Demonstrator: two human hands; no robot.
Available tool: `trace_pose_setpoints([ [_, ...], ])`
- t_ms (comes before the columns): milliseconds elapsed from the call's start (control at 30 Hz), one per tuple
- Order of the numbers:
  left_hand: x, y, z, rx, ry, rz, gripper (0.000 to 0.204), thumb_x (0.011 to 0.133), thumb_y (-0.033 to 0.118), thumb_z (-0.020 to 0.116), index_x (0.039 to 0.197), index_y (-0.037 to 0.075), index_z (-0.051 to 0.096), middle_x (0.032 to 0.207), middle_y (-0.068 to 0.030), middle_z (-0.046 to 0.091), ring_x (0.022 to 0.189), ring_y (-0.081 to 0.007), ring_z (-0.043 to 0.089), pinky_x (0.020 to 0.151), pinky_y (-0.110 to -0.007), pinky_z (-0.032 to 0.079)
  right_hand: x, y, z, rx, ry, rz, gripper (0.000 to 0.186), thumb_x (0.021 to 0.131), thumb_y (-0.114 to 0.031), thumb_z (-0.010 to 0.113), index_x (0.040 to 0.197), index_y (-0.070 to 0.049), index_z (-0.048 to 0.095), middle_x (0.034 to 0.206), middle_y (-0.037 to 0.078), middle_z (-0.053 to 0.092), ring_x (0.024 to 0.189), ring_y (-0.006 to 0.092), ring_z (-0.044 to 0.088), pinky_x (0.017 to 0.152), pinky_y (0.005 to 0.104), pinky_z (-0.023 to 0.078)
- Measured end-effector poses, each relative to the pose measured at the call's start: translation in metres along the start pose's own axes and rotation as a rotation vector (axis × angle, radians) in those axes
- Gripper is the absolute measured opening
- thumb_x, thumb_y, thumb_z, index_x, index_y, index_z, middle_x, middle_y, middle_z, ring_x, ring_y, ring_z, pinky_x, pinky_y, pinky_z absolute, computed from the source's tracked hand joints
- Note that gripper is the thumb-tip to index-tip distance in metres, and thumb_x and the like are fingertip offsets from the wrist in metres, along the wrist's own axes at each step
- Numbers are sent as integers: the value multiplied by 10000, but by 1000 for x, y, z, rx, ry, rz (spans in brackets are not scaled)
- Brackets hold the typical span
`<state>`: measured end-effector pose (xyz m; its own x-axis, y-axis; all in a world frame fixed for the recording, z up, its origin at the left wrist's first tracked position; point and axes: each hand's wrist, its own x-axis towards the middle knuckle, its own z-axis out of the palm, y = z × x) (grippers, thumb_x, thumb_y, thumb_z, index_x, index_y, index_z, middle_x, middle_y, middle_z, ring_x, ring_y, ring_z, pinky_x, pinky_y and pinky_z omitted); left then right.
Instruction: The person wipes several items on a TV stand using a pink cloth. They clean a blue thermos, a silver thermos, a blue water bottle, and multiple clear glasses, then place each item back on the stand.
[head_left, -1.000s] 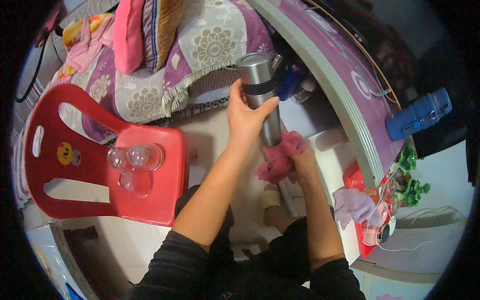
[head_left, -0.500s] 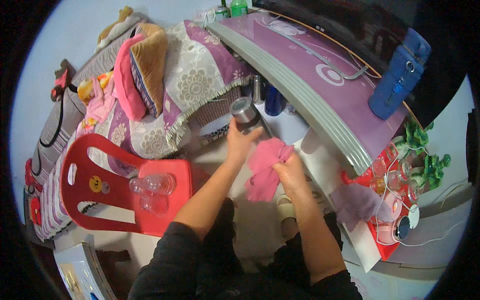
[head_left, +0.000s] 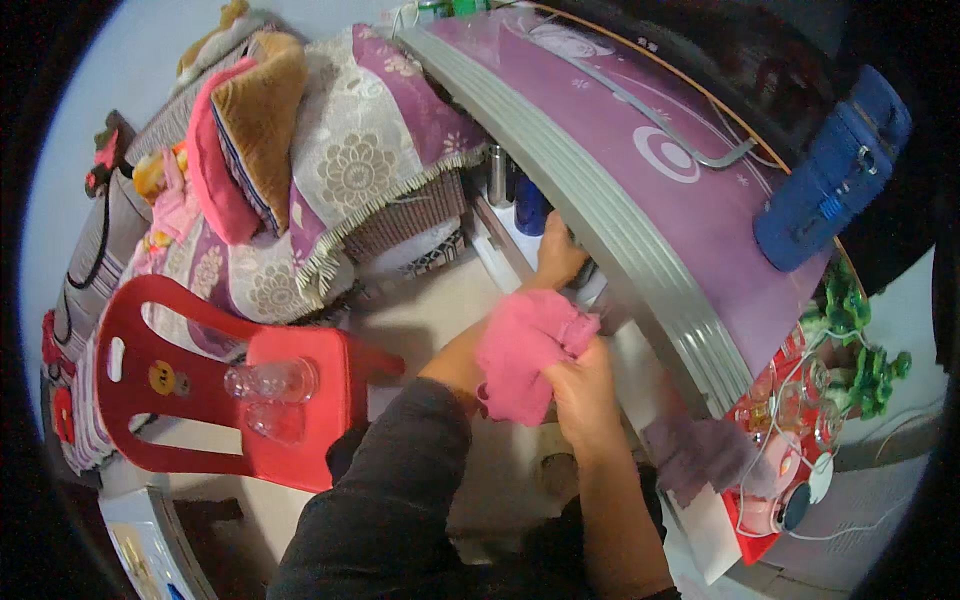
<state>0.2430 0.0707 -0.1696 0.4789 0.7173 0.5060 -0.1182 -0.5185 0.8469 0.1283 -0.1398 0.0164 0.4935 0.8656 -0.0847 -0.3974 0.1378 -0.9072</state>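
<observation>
My left hand (head_left: 562, 252) reaches under the grey front edge of the purple tabletop (head_left: 610, 140), to the lower shelf. Its fingers curl round something greyish that the edge mostly hides. Just behind it stand a dark blue bottle (head_left: 531, 207) and a slim steel flask (head_left: 498, 178). My right hand (head_left: 585, 395) is closed on a crumpled pink cloth (head_left: 530, 350), held up in front of my left forearm and covering part of it.
On the tabletop stands a tall blue bottle in a sleeve (head_left: 830, 170). A red plastic chair (head_left: 300, 440) at the left carries clear glass-like vessels (head_left: 275, 385). At the right are a purple-grey cloth (head_left: 700, 455) and a red tray (head_left: 757, 540) with glasses and cables. A covered sofa (head_left: 350, 170) lies behind.
My left hand has moved right, in under the tabletop edge; the silver-lidded container it was at no longer shows in its former place. The pink cloth stays in my right hand. The view has shifted.
</observation>
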Motion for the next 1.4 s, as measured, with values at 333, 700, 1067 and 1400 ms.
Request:
trace_pose_setpoints([
  [333,2,19,42,52,110,-224,457,733,118,596,1162,18,476,1136,-207,515,1030,-380,505,871,-417,421,-4,4,-4,-192,133,210,334,773,-82,642,1072,10,525,988,56,587,872,142,579,744,272,475],
  [700,-40,-5,12,181,-116,-359,582,668,165,731,1128,29,402,1005,-194,485,936,-384,533,766,-443,449,-6,29,4,-317,118,327,406,759,-91,638,1126,8,496,1042,80,570,921,174,569,771,287,468],
  [1067,-25,-42,73,141,-99,-379,625,713,111,626,1237,-67,334,1082,-261,509,949,-389,538,809,-428,453,-3,28,8,-336,222,287,492,753,-120,688,1178,-13,465,1094,85,556,990,167,543,834,305,451],
  [1400,10,-147,152,-664,-48,-492,650,751,176,569,1281,-59,276,1029,-285,535,892,-391,558,776,-439,464,10,32,7,-405,141,361,460,769,-113,663,1172,-10,467,1102,89,548,1004,168,533,845,304,442],
])
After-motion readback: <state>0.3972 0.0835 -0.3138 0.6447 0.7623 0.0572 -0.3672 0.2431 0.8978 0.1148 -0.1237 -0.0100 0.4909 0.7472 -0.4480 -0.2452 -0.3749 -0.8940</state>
